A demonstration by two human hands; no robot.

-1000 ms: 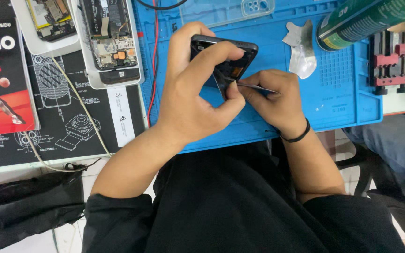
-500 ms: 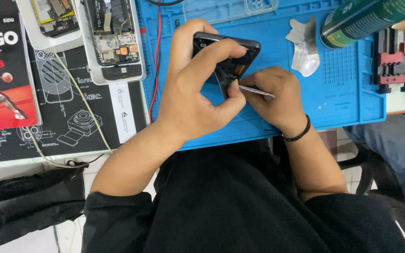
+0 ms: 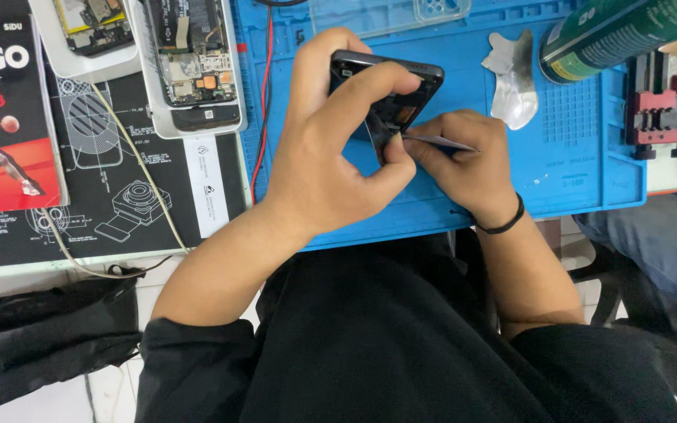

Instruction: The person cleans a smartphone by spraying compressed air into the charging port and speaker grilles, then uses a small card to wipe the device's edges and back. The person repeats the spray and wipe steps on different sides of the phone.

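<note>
left hand [image 3: 331, 168] gripped a dark phone [image 3: 389, 90] tilted above the blue mat [image 3: 581, 168] near its front edge. right hand [image 3: 464, 160] pinched a thin metal tool [image 3: 436, 142] into it; prying apparently underway, calling for gentle leverage.

Blue work mat [image 3: 589, 157] on a desk, black printed mat [image 3: 119, 204] beside it, pale tiled floor [image 3: 64, 399] below

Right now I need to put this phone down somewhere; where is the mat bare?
Bare blue mat lies right of the right hand, below the green can. Crowded: upper left, where opened phones sit.
</note>
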